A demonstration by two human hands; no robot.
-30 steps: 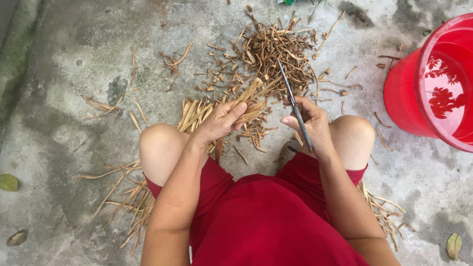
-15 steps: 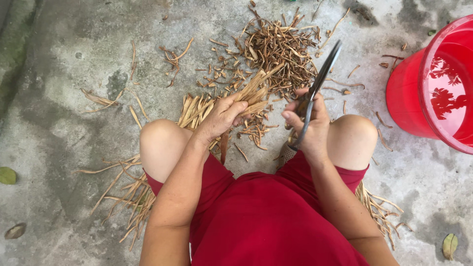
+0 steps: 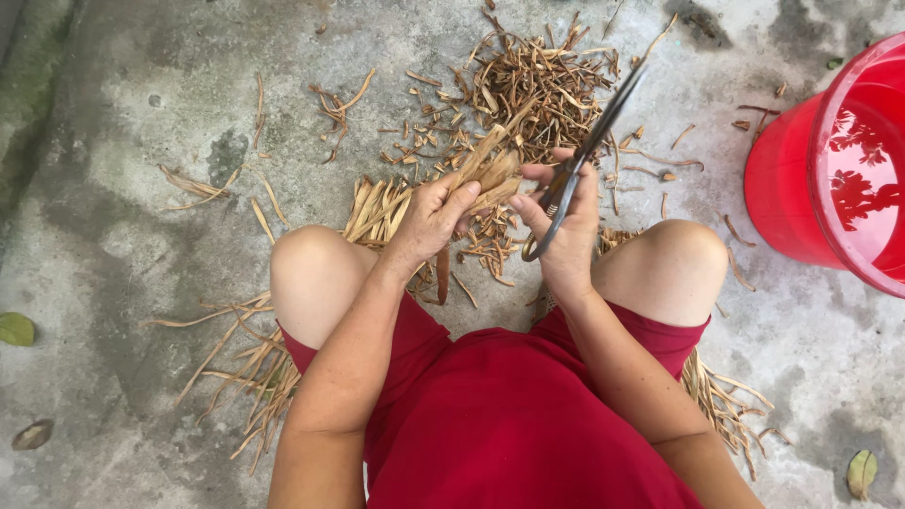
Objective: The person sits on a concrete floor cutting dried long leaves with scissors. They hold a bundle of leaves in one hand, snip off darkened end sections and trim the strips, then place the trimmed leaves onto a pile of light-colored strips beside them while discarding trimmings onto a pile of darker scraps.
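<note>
Squatting on a grey concrete floor, the person in red clothing worked between the knees, and items were noted from largest to smallest.

A red bucket stood at the right edge of view, well apart from the hands; its rim was cut off by the frame and reflections showed on its inner wall. What it held could not be told.

A heap of cut pieces lay on the floor ahead of the knees, judged to be finished work. Uncut dry strips remained beside the left thigh, with more beside the right thigh. On that evidence the cutting was judged partly done, with a fair amount left.

The left hand was closed around a bundle of dry strips, held tilted up and away from the body, just above the floor litter.

The right hand was closed on the handles of dark scissors, blades pointing up and to the right, just beside the bundle's end. Whether the blades were parted could not be told.

Stray strips lay scattered to the left. Fallen leaves lay near the frame edges. Nothing stood between the hands and the heap.
</note>
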